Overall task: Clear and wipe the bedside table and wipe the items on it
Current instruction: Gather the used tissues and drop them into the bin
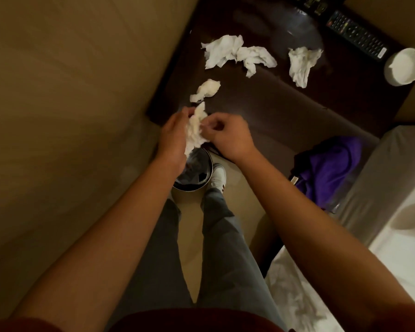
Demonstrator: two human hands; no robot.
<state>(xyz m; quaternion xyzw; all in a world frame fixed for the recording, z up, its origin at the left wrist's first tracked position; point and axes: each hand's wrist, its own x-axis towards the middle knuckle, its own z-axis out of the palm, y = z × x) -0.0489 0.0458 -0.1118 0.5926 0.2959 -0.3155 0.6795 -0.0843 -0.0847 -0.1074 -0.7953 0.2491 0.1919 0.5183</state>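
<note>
Both hands grip one crumpled tissue (195, 130) above the bin (197, 173): left hand (174, 137) cupping it, right hand (225, 135) pinching it.

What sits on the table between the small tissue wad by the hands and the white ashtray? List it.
In the head view: two spread tissues and another crumpled tissue on the dark table.

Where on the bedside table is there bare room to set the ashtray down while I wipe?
Bare top lies in the near right part of the bedside table, between the small wad and the purple cloth. The far half is crowded: spread tissues, another tissue, remote, ashtray.
</note>
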